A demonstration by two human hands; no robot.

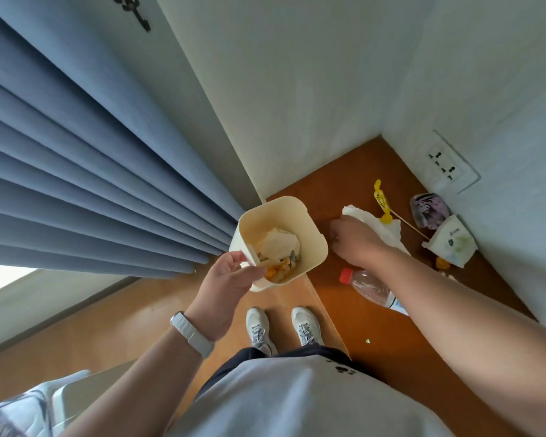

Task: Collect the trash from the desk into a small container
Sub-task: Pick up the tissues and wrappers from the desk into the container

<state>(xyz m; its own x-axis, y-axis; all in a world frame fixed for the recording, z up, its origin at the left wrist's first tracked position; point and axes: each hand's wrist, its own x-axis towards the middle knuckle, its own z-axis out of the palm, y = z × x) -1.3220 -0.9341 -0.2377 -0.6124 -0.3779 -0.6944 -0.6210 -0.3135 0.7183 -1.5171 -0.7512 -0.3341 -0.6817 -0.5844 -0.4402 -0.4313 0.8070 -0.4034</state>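
Note:
My left hand grips the near rim of a small cream bin, held in the air beside the desk's left edge. Crumpled paper and orange wrappers lie inside it. My right hand rests on the brown desk, palm down, fingers curled at the edge of a crumpled white tissue; what the fingers hold is hidden. A yellow wrapper on a stick, a purple wrapper, a white printed packet and a clear bottle with a red cap lie on the desk.
The desk sits in a corner between white walls, with a wall socket at the right. Blue curtains hang at the left. My feet in white shoes stand on the wooden floor by the desk's edge.

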